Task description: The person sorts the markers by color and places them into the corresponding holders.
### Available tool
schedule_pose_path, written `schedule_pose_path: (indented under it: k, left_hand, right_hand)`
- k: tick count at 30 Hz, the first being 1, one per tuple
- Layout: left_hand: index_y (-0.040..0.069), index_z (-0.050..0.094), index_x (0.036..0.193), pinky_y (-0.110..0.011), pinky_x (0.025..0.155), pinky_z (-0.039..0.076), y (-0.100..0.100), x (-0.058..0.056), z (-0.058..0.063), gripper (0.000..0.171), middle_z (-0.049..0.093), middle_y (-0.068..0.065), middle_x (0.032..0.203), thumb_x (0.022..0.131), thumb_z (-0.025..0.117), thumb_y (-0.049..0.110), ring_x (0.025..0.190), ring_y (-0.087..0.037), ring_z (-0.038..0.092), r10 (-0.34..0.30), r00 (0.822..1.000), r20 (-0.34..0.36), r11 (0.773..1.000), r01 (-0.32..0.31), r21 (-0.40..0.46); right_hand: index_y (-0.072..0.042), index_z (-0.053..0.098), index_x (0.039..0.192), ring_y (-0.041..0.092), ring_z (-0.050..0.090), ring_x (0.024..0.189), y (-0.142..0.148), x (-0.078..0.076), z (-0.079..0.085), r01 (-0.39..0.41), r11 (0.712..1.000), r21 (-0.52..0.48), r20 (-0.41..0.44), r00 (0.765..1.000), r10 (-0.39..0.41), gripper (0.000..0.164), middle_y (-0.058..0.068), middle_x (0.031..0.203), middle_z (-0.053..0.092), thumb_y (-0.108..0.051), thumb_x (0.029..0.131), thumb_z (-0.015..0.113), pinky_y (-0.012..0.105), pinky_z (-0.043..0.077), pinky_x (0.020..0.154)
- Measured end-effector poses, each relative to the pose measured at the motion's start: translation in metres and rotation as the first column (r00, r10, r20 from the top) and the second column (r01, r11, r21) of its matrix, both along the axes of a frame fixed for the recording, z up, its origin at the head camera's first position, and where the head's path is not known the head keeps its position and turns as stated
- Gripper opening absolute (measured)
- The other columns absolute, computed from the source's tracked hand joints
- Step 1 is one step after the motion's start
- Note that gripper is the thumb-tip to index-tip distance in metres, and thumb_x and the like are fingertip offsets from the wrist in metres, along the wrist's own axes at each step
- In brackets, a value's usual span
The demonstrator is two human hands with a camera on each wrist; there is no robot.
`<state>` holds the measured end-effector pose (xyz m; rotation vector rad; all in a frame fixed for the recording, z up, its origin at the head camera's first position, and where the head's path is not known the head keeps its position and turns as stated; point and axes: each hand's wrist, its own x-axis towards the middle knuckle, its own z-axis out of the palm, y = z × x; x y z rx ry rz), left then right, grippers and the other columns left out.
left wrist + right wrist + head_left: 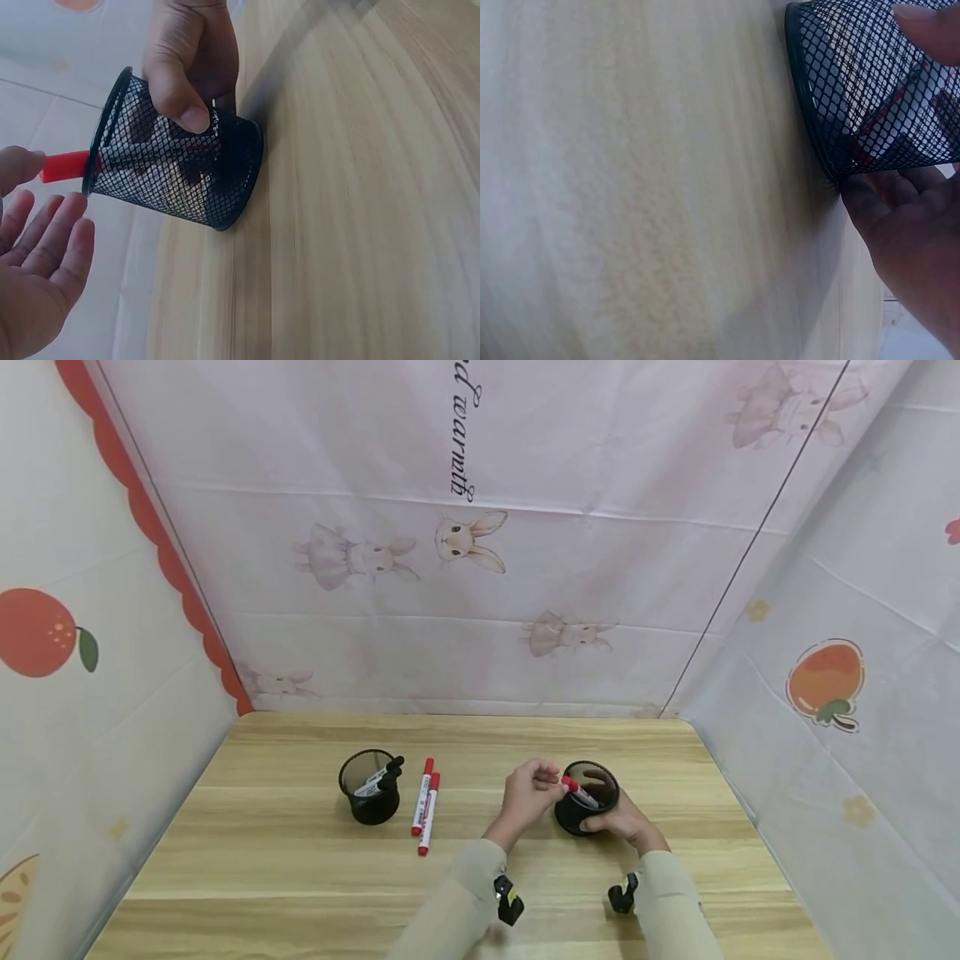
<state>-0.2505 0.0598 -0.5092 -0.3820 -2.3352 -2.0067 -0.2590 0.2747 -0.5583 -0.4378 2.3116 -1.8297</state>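
My right hand grips a black mesh pen cup, its thumb on the near side and fingers round the back. In the left wrist view the cup stands on the table. A red-capped marker leans inside, its red cap sticking out above the rim. By that cap is my left hand, the thumb tip at its end and the other fingers loosely spread. The right wrist view shows my right fingers against the mesh and a red-and-white marker through it.
Left of my hands, two red-capped white markers lie side by side on the wooden table. Farther left stands another black mesh cup holding black-capped markers. Printed cloth walls enclose the table's back and sides.
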Motion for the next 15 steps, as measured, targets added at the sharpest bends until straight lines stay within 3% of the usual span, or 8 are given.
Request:
schedule_pose_path:
  k: [3,6,11,15]
  left_hand:
    - [0.006,0.065,0.097,-0.028,0.069,0.051,-0.007,0.005,-0.003,0.023,0.063,0.0,0.093,0.077,0.074,0.011,0.08,-0.015,0.063,0.023,0.997,-0.076,0.993,-0.031,-0.111]
    - [0.009,0.066,0.099,-0.03,0.072,0.05,-0.018,0.009,-0.008,0.024,0.063,0.0,0.098,0.077,0.074,0.013,0.085,-0.02,0.062,0.049,0.983,-0.175,0.967,-0.091,-0.239]
    - [0.014,0.067,0.1,-0.03,0.07,0.048,-0.033,0.01,-0.01,0.025,0.062,0.0,0.099,0.077,0.075,0.017,0.086,-0.021,0.061,0.056,0.959,-0.277,0.906,-0.166,-0.39]
    - [0.017,0.067,0.1,-0.031,0.069,0.049,-0.043,0.009,-0.009,0.026,0.062,0.0,0.101,0.076,0.075,0.021,0.088,-0.018,0.061,0.05,0.951,-0.305,0.833,-0.208,-0.512]
  right_hand:
    - [0.0,0.03,0.136,0.037,0.048,0.112,0.001,0.0,-0.001,-0.009,1.0,0.0,0.003,1.0,0.009,0.092,0.03,0.123,0.049,0.011,0.058,0.078,0.034,0.035,0.094]
    - [0.002,0.029,0.136,0.037,0.048,0.112,0.0,-0.001,-0.002,-0.01,1.0,0.003,0.006,1.0,0.01,0.094,0.03,0.123,0.049,0.012,0.057,0.078,0.042,0.033,0.096]
    - [0.006,0.03,0.136,0.04,0.046,0.111,0.0,-0.001,-0.001,0.007,1.0,0.016,0.004,1.0,-0.007,0.093,0.031,0.121,0.05,0.013,0.056,0.078,0.05,0.03,0.097]
    - [0.003,0.032,0.136,0.037,0.047,0.112,-0.001,0.0,0.0,0.02,0.999,0.037,-0.016,1.0,-0.019,0.093,0.028,0.122,0.051,0.011,0.056,0.079,0.048,0.03,0.097]
